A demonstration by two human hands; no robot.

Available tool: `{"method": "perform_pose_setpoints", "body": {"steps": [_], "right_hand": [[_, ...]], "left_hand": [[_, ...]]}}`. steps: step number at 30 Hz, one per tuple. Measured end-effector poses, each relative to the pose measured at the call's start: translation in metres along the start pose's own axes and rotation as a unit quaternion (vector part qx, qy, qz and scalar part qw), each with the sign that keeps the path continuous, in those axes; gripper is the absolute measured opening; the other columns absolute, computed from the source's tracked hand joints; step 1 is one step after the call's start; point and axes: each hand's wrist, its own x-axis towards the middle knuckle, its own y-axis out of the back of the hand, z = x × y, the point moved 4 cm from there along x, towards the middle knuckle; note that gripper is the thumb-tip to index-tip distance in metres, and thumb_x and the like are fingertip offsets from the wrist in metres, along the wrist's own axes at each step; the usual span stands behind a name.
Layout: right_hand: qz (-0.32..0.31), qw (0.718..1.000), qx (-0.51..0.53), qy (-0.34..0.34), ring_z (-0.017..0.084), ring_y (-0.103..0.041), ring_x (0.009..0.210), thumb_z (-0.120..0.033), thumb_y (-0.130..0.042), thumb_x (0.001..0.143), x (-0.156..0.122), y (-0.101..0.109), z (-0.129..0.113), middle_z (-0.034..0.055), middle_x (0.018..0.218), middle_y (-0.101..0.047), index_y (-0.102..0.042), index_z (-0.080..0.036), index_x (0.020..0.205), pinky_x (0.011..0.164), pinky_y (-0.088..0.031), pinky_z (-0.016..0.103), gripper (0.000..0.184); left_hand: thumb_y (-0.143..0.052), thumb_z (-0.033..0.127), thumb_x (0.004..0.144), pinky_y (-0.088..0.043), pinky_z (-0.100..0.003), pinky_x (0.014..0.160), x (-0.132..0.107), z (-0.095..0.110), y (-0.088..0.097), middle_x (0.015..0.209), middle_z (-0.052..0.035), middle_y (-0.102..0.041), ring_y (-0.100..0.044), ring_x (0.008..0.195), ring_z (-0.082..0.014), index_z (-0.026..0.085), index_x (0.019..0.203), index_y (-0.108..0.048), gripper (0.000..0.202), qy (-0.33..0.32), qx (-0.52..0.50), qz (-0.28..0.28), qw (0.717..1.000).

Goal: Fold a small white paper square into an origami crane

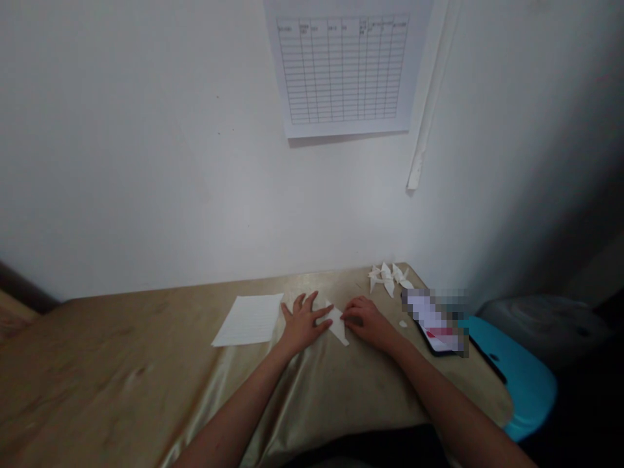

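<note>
A folded piece of white paper (pixel 338 323) lies on the table (pixel 121 364) between my two hands. My left hand (pixel 303 322) rests flat on its left part, fingers spread and stretched out. My right hand (pixel 366 320) is at the paper's right edge, with curled fingers pressing on the fold. A lined white sheet (pixel 248 320) lies flat just left of my left hand.
Several small folded paper figures (pixel 389 276) sit at the table's far right corner by the wall. A phone (pixel 435 323) lies at the right edge, beside a blue stool (pixel 517 374). A printed table sheet (pixel 344 68) hangs on the wall.
</note>
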Motion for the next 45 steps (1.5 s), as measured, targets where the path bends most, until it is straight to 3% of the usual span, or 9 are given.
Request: {"method": "perform_pose_setpoints", "body": {"steps": [6,10,14,21,25,33,40,45], "right_hand": [[-0.017,1.000,-0.012,0.008,0.022,-0.056,0.114,-0.017,-0.065,0.086,0.000,-0.001,-0.001,0.0051,0.111,-0.071,-0.075,-0.024,0.107,0.105,-0.040,0.042,0.024],[-0.028,0.999,-0.018,0.003,0.023,-0.055,0.115,-0.019,-0.064,0.088,0.000,-0.003,-0.001,0.0048,0.110,-0.072,-0.075,-0.024,0.105,0.106,-0.039,0.043,0.021],[-0.018,1.000,-0.023,-0.006,0.022,-0.055,0.115,-0.020,-0.064,0.089,0.001,-0.007,0.001,0.0045,0.109,-0.072,-0.075,-0.023,0.104,0.107,-0.037,0.042,0.019],[-0.034,0.998,-0.042,-0.032,0.023,-0.052,0.118,-0.019,-0.062,0.089,0.001,-0.012,0.003,0.0055,0.116,-0.068,-0.072,-0.025,0.112,0.107,-0.036,0.043,0.026],[-0.043,0.997,-0.047,-0.037,0.023,-0.051,0.120,-0.020,-0.061,0.089,0.000,-0.011,0.001,0.0057,0.118,-0.067,-0.071,-0.026,0.115,0.108,-0.034,0.044,0.028],[-0.055,0.997,-0.049,-0.039,0.023,-0.049,0.122,-0.022,-0.059,0.091,0.000,-0.010,-0.002,0.0052,0.120,-0.066,-0.069,-0.030,0.121,0.110,-0.031,0.044,0.032],[-0.053,0.996,-0.051,-0.046,0.024,-0.050,0.121,-0.021,-0.062,0.089,0.000,-0.011,0.000,0.0049,0.119,-0.065,-0.070,-0.030,0.116,0.110,-0.031,0.045,0.030],[-0.051,0.996,-0.050,-0.048,0.024,-0.050,0.120,-0.019,-0.062,0.088,0.001,-0.011,0.000,0.0052,0.120,-0.065,-0.070,-0.029,0.115,0.109,-0.032,0.045,0.029]], "left_hand": [[-0.067,0.049,0.086,0.000,-0.079,0.109,0.001,0.003,0.000,0.158,-0.0018,-0.039,-0.025,0.145,-0.0411,0.052,0.133,-0.056,0.049,-0.007,0.002,0.021,1.000],[-0.069,0.042,0.086,0.002,-0.078,0.110,0.002,0.006,0.003,0.155,0.0025,-0.045,-0.026,0.144,-0.0390,0.047,0.118,-0.068,0.032,-0.025,-0.002,0.032,0.999],[-0.063,0.039,0.091,0.003,-0.077,0.111,0.003,0.008,0.002,0.146,0.0051,-0.056,-0.026,0.144,-0.0363,0.045,0.113,-0.070,0.024,-0.060,-0.032,0.001,0.998],[-0.059,0.037,0.092,0.001,-0.077,0.112,0.006,0.002,-0.003,0.141,0.0024,-0.061,-0.030,0.144,-0.0339,0.042,0.121,-0.066,0.030,-0.050,-0.072,-0.045,0.995],[-0.058,0.036,0.091,0.004,-0.078,0.110,0.005,0.002,-0.002,0.145,0.0049,-0.058,-0.027,0.146,-0.0346,0.044,0.121,-0.064,0.031,-0.059,-0.060,-0.040,0.996],[-0.058,0.027,0.087,0.007,-0.076,0.112,0.002,0.003,-0.005,0.147,0.0017,-0.055,-0.024,0.149,-0.0338,0.044,0.138,-0.051,0.054,-0.079,-0.050,-0.039,0.995],[-0.061,0.034,0.089,-0.005,-0.071,0.116,0.006,-0.002,-0.001,0.145,0.0023,-0.058,-0.029,0.146,-0.0323,0.038,0.111,-0.069,0.023,-0.080,-0.073,-0.039,0.993],[-0.064,0.033,0.088,-0.004,-0.070,0.116,0.008,-0.004,0.000,0.138,0.0025,-0.064,-0.036,0.143,-0.0298,0.038,0.108,-0.070,0.022,-0.073,-0.092,-0.045,0.992]]}}
